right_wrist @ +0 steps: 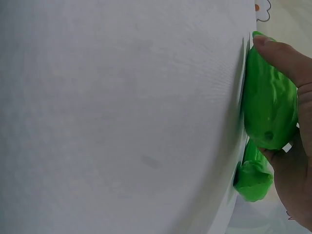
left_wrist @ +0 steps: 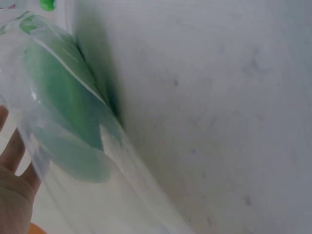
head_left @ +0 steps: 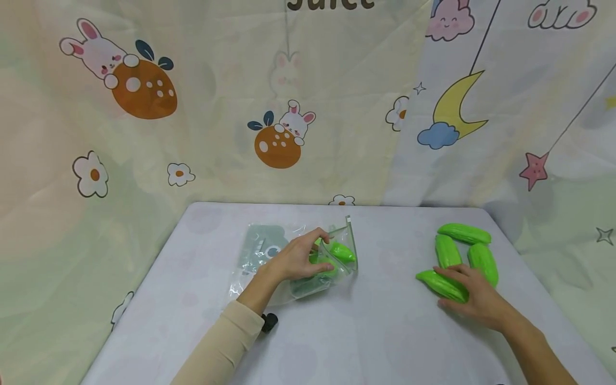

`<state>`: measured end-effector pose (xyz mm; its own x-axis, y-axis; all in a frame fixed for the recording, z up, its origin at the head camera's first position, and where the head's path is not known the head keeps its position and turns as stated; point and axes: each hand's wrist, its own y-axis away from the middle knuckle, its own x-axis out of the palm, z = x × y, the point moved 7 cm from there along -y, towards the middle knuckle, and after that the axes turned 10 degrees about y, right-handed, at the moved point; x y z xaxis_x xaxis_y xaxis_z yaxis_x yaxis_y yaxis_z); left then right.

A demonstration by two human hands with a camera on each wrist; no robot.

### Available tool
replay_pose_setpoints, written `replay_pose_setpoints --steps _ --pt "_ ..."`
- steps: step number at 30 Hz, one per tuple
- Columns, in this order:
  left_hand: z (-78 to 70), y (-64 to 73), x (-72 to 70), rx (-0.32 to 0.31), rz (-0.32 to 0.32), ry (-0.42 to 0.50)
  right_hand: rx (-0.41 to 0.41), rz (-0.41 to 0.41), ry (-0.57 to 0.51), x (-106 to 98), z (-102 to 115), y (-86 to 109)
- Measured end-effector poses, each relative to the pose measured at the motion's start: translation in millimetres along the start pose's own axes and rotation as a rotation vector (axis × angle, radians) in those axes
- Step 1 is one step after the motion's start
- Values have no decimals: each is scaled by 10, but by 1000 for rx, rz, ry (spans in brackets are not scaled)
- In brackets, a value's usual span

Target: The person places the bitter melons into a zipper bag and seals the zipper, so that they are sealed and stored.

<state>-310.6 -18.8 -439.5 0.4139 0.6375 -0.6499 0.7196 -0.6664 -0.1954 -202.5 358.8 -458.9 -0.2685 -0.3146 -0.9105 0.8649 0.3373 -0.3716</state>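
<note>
My left hand (head_left: 305, 256) holds the mouth of a clear zip bag (head_left: 349, 235) spread, its thumb and fingers apart at the rim. Inside the bag lie green toy bitter melons (head_left: 343, 251), partly hidden by the hand and plastic. In the left wrist view the bag (left_wrist: 63, 190) covers part of the fingers. On the right, my right hand (head_left: 476, 299) grips the nearest ridged green bitter melon (head_left: 440, 284), thumb on one side and fingers over the other. The right wrist view shows this melon (right_wrist: 270, 102) close up, lying along the table.
Three more bitter melons (head_left: 464, 233) lie grouped behind and beside the right hand. Under the left wrist spreads another clear bag with a grey-green print (head_left: 262, 243). A small black object (head_left: 270, 322) sits by the left sleeve. A printed cloth (head_left: 216, 107) hangs behind the white table (head_left: 385, 331).
</note>
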Motion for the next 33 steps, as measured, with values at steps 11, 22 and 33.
replay_pose_setpoints --steps 11,22,33 --pt "8 24 0 -19 -1 3 -5 12 -23 -3 40 -17" --pt "-20 8 -15 20 -5 -3 -43 -79 -58 -16 154 -129" --pt "1 28 -27 7 -8 -4 -20 -79 -57 42 247 -386"
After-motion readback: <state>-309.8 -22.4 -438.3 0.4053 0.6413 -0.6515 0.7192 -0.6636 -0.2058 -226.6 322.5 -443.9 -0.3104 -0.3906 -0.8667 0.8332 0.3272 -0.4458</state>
